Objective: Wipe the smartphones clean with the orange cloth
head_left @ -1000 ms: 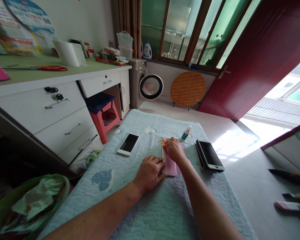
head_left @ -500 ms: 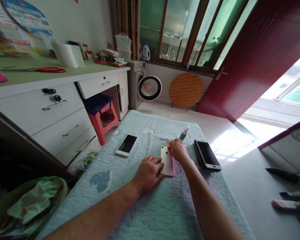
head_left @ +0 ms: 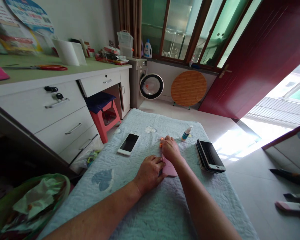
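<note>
A pink phone (head_left: 169,169) lies back up on the blue quilted cover (head_left: 140,206), partly hidden by my hands. My left hand (head_left: 151,173) grips its left edge, thumb near the bottom end. Over the phone's upper part, my right hand (head_left: 170,149) is closed on an orange cloth (head_left: 161,141) that shows only at its fingertips. To the left lies a white phone (head_left: 129,144) with its dark screen up. A small spray bottle (head_left: 186,133) stands beyond my right hand. Further right is a stack of phones or tablets (head_left: 210,155).
A green waste bin (head_left: 65,190) with crumpled paper stands at lower left. Along the left runs a white desk (head_left: 47,80) bearing scissors (head_left: 52,67) and a paper roll (head_left: 67,52). A red stool (head_left: 103,128) is tucked beside it. Ahead are a washing machine with open door (head_left: 151,86) and a round wooden tabletop (head_left: 188,88).
My right hand has moved left across the phone's upper part with the orange cloth, covering the camera and logo. My left hand keeps its hold. The view has shifted slightly.
</note>
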`<state>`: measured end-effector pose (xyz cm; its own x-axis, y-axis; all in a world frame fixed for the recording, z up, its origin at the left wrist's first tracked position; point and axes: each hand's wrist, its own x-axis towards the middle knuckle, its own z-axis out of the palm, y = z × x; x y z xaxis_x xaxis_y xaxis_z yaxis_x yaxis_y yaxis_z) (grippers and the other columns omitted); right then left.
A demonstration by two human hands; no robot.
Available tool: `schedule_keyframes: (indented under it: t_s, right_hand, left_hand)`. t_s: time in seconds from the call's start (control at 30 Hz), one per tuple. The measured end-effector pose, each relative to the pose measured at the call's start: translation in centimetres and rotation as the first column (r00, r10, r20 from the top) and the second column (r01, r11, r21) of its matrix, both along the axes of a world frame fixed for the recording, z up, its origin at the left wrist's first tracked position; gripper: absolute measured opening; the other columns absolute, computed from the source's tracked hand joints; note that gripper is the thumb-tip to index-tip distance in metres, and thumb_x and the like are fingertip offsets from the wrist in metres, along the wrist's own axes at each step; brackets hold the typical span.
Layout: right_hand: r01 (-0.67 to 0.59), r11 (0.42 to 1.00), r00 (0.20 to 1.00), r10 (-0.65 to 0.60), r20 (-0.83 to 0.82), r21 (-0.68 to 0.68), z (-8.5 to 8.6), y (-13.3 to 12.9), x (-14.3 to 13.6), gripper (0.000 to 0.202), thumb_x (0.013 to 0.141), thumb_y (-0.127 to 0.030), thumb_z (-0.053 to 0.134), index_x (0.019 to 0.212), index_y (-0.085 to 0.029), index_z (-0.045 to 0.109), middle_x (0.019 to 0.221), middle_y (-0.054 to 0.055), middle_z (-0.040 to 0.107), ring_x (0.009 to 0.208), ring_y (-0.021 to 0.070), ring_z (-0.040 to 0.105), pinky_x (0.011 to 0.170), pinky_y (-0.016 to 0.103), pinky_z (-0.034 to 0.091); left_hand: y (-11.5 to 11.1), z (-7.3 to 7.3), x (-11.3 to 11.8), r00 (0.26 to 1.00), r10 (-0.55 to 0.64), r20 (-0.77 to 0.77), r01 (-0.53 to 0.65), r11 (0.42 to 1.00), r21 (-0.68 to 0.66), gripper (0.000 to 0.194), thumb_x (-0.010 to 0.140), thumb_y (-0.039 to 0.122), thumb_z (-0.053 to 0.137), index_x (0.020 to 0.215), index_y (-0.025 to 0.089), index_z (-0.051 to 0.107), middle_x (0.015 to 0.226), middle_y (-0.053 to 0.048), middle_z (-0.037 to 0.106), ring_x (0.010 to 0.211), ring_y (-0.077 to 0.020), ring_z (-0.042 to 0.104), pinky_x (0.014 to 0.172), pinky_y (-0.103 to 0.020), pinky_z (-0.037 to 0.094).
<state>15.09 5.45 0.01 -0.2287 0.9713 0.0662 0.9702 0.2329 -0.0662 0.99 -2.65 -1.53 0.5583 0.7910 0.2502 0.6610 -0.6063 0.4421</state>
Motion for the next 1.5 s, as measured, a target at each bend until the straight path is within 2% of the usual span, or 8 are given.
schedule_keyframes:
  t_s: [0.23, 0.37, 0.57, 0.73, 0.9, 1.03, 1.2, 1.5]
  right_hand:
    - [0.077, 0.996, 0.997, -0.078, -0.027, -0.036, 0.2, 0.1, 2.3, 0.026, 0.094, -0.022, 0.043, 0.097, -0.018, 0.068, 0.098, 0.011, 0.058, 0.087, 0.0213, 0.051, 0.072, 0.029, 0.033]
    - [0.113, 0.994, 0.99, -0.114, -0.082, -0.015, -0.3, -0.1, 3.1, 0.024, 0.093, -0.021, 0.045, 0.094, -0.018, 0.069, 0.096, 0.01, 0.058, 0.087, 0.0211, 0.051, 0.074, 0.029, 0.033]
    - [0.038, 0.992, 0.982, -0.014, -0.19, 0.121, -1.5, -0.8, 1.5, 0.021, 0.093, -0.019, 0.047, 0.097, -0.018, 0.067, 0.1, 0.008, 0.059, 0.093, 0.0192, 0.05, 0.081, 0.026, 0.036]
    - [-0.005, 0.997, 0.984, 0.019, -0.178, 0.081, -1.3, -1.4, 0.9, 0.023, 0.092, -0.015, 0.046, 0.092, -0.019, 0.069, 0.097, 0.007, 0.059, 0.093, 0.018, 0.051, 0.082, 0.025, 0.036]
    - [0.051, 0.998, 0.981, -0.042, -0.191, 0.044, -0.9, -1.9, 1.7, 0.021, 0.091, -0.018, 0.049, 0.091, -0.018, 0.07, 0.095, 0.007, 0.06, 0.09, 0.0174, 0.053, 0.08, 0.025, 0.036]
    - [0.103, 0.993, 0.974, -0.088, -0.209, 0.064, -1.1, -1.9, 2.1, 0.022, 0.091, -0.018, 0.049, 0.09, -0.018, 0.07, 0.093, 0.007, 0.06, 0.088, 0.017, 0.052, 0.079, 0.025, 0.035]
    - [0.146, 0.984, 0.971, -0.122, -0.207, 0.104, -1.6, -1.6, 1.6, 0.024, 0.093, -0.019, 0.046, 0.088, -0.018, 0.07, 0.095, 0.006, 0.06, 0.087, 0.0173, 0.05, 0.078, 0.026, 0.035]
    - [0.088, 0.994, 0.977, -0.073, -0.2, 0.066, -1.1, -2.3, 1.5, 0.021, 0.09, -0.018, 0.05, 0.086, -0.019, 0.07, 0.095, 0.006, 0.061, 0.09, 0.0181, 0.051, 0.078, 0.025, 0.035]
  left_hand:
    - [-0.2, -0.1, 0.1, 1.0, 0.017, 0.008, -0.017, 1.0, 0.017, 0.032, 0.083, 0.039, 0.067, 0.109, 0.021, 0.067, 0.12, -0.006, 0.066, 0.106, -0.0273, 0.055, 0.096, -0.043, 0.042]
    - [-0.2, 0.1, 0.1, 1.0, 0.001, 0.011, -0.001, 1.0, 0.015, 0.031, 0.085, 0.04, 0.065, 0.11, 0.022, 0.067, 0.121, -0.006, 0.064, 0.105, -0.0268, 0.055, 0.094, -0.043, 0.042]
    - [-0.2, 0.3, 0.2, 0.999, -0.016, 0.05, 0.016, 1.0, 0.005, 0.032, 0.087, 0.041, 0.062, 0.114, 0.024, 0.065, 0.11, -0.005, 0.067, 0.101, -0.0257, 0.055, 0.093, -0.041, 0.043]
    - [-0.2, 0.0, 0.1, 0.999, -0.004, 0.043, 0.003, 1.0, 0.006, 0.034, 0.085, 0.038, 0.065, 0.115, 0.023, 0.065, 0.111, -0.005, 0.067, 0.104, -0.026, 0.055, 0.095, -0.041, 0.043]
    - [-0.1, 0.0, 0.0, 0.999, -0.01, 0.035, 0.009, 1.0, 0.009, 0.031, 0.085, 0.036, 0.064, 0.113, 0.022, 0.066, 0.116, -0.006, 0.067, 0.105, -0.0256, 0.055, 0.096, -0.041, 0.042]
    - [-0.1, -0.1, 0.1, 1.0, -0.015, 0.027, 0.014, 1.0, 0.013, 0.029, 0.085, 0.035, 0.064, 0.11, 0.021, 0.067, 0.122, -0.006, 0.064, 0.107, -0.0264, 0.054, 0.097, -0.042, 0.042]
    - [-0.1, -0.2, 0.1, 0.999, -0.018, 0.038, 0.018, 1.0, 0.007, 0.03, 0.086, 0.035, 0.063, 0.114, 0.022, 0.066, 0.121, -0.006, 0.065, 0.107, -0.0262, 0.054, 0.096, -0.042, 0.042]
    - [-0.2, 0.1, 0.1, 0.999, -0.011, 0.043, 0.011, 1.0, 0.002, 0.032, 0.086, 0.036, 0.065, 0.115, 0.023, 0.065, 0.119, -0.005, 0.065, 0.106, -0.0257, 0.055, 0.096, -0.041, 0.042]
